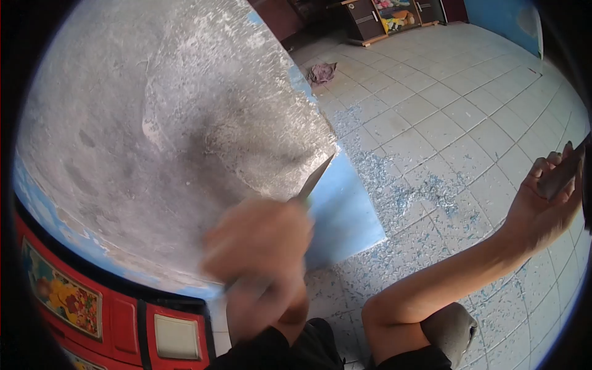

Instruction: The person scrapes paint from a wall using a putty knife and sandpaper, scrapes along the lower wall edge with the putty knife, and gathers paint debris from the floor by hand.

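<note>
Head view shows the left grip point(259, 237), blurred, closed around a narrow blade point(316, 177), whose tip reaches the border between the rough grey surface point(203, 80) and the blue paint point(345, 213). The blade looks thin, light and stiff, likely sharp-edged; it seems best held at the end hidden inside the fist, with fingers clear of the edge. At far right, the right grip point(535, 198) is curled around a dark object point(559, 177), too unclear to name. Flakes point(425, 196) litter the tiled floor point(425, 61).

A single head-worn view, forward and down, near the left hand point(262, 239) and right hand point(531, 200), tiled floor point(444, 102) beyond.
</note>
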Demonstrator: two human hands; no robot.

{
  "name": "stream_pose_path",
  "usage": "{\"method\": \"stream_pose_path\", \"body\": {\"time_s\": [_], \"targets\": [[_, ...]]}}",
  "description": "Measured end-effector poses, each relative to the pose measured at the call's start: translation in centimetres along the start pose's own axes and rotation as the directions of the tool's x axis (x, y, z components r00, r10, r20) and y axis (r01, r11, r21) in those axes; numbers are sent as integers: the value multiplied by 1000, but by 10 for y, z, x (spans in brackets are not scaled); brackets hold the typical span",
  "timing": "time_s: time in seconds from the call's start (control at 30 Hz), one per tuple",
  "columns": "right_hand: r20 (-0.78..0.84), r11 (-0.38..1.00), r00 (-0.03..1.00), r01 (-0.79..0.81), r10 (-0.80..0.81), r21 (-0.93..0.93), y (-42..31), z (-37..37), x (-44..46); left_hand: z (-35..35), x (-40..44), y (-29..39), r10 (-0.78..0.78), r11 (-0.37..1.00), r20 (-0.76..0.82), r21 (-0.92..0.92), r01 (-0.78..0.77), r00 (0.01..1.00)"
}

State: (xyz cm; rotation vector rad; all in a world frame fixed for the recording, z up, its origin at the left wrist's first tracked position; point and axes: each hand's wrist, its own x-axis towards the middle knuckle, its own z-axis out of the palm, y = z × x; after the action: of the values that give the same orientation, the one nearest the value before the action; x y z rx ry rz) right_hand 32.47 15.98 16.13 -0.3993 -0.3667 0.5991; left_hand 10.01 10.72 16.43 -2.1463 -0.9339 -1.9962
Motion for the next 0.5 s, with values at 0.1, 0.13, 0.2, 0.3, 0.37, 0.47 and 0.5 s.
{"method": "stream_pose_path", "body": {"time_s": [0.1,0.13,0.2,0.3,0.37,0.47,0.5], "targets": [[-45,1000,999,23,-23,1,1,-2,-1,-4,-4,0,-35,997,-62,-76,30,998],[6,996,999,36,-37,88,9,-10,3,-7,-1,6,-13,1000,34,-15,14,999],[57,982,996,54,-65,183,12,-13,6,-11,0,9,9,999,126,41,-14,992],[31,985,998,54,-60,163,12,-12,7,-28,-34,-54,-69,847,34,530,41,997],[68,975,993,81,-97,207,10,-12,4,-43,-61,-86,-113,606,-48,789,107,992],[76,978,994,64,-81,200,12,-20,10,-39,-66,-72,-80,124,-56,990,66,995],[71,976,993,79,-95,201,10,-18,11,-39,-71,-50,-89,-241,9,970,-30,996]]}}
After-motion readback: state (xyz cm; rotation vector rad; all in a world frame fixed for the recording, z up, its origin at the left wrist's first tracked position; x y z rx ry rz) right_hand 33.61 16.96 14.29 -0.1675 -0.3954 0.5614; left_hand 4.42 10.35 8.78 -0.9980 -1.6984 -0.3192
